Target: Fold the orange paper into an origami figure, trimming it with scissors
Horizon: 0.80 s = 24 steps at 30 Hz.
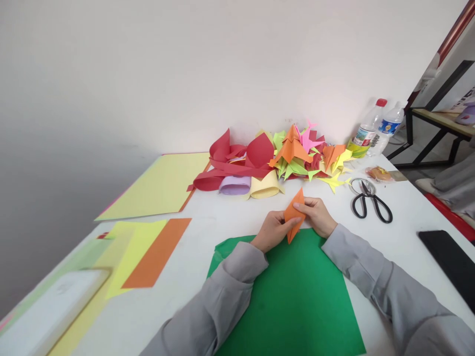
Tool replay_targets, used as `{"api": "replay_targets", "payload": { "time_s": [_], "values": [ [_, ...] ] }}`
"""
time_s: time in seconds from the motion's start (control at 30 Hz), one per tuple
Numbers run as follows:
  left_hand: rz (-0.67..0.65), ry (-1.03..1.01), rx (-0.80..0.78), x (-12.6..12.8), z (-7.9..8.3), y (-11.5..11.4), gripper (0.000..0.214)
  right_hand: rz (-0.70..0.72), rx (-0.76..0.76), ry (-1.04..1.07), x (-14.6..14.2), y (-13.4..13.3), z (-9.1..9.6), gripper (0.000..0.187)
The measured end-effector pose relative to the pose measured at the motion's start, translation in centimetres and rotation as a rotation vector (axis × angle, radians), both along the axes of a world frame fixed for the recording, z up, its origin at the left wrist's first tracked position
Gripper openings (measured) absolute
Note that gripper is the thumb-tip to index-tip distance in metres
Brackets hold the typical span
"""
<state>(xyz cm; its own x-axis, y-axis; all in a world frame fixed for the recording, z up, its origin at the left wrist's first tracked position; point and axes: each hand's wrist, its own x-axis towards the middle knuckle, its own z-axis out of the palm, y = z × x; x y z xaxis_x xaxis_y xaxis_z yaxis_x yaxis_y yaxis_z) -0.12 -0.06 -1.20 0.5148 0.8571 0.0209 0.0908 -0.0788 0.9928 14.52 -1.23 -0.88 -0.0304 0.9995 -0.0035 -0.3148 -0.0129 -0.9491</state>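
A folded piece of orange paper (296,213), narrow and pointed at both ends, is held up between my two hands. My left hand (273,230) pinches its lower left side, thumb across the front. On the upper right side, my right hand (315,212) grips it with the thumb on its face. Below both hands a large green sheet (297,291) lies flat on the white table. Just beyond them stands a heap of folded paper figures (293,153) in orange, green, pink, red and yellow.
Black-handled scissors (371,202) lie right of my hands, near a wrapped snack (378,173). Two plastic bottles (365,128) stand at the back right. A black flat object (451,267) rests at the right edge. Leftward are an orange strip (159,254) and large yellow sheets (159,185).
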Motion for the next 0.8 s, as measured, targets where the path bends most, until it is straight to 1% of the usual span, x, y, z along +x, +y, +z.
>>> {"api": "replay_targets", "payload": {
  "time_s": [0.1, 0.23, 0.4, 0.6, 0.7, 0.8],
  "values": [
    [-0.052, 0.031, 0.0, -0.07, -0.13, -0.04, 0.036, -0.028, -0.037, 0.068, 0.18, 0.26, -0.26, 0.021],
    [-0.062, 0.059, -0.015, -0.05, -0.1, -0.14, 0.036, -0.114, -0.076, 0.165, 0.2, 0.52, -0.39, 0.02],
    [-0.009, 0.035, 0.03, 0.0, -0.16, -0.04, 0.033, -0.101, -0.086, 0.19, 0.08, 0.45, -0.02, 0.023],
    [-0.05, 0.031, 0.035, 0.01, -0.08, -0.04, 0.038, -0.128, -0.127, 0.264, 0.18, 0.41, 0.27, 0.024],
    [-0.059, 0.022, 0.027, -0.02, -0.05, -0.07, 0.038, -0.136, -0.132, 0.279, 0.4, 0.53, 0.23, 0.023],
    [-0.097, 0.024, 0.015, -0.1, -0.24, 0.01, 0.038, -0.143, -0.149, 0.284, 0.63, 0.68, 0.1, 0.022]
  ]
}}
